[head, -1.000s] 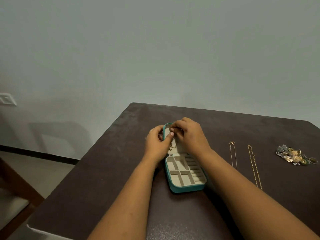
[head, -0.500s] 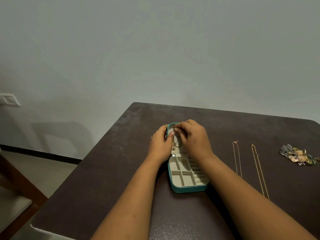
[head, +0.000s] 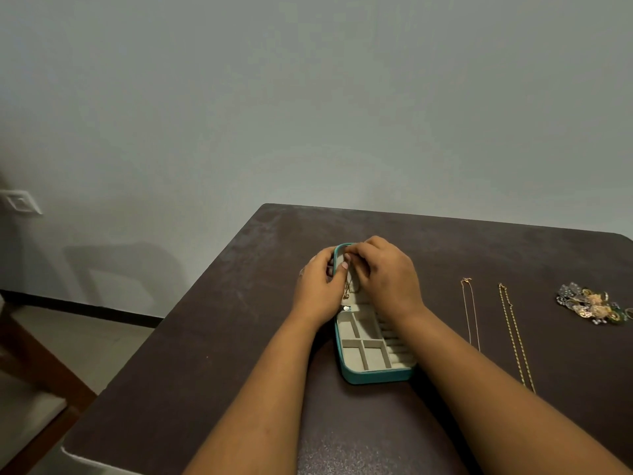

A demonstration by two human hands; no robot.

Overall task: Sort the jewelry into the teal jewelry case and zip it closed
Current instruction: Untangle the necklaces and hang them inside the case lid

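With the teal jewelry case (head: 373,351) lying open mid-table, both the left hand (head: 320,289) and right hand (head: 387,279) pinch, as far as I can tell, a gold necklace (head: 348,289) against its lid, probably hooking it; two chains right of the case await.

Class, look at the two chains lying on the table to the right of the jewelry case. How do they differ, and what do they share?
The left chain looks finer and paler, with a rosy tint; the right chain looks thicker and more yellow-gold. The left chain is shorter in the picture; the right chain reaches nearer the viewer. Both lie doubled and stretched out on the dark table, outside the teal case, untouched by either hand.
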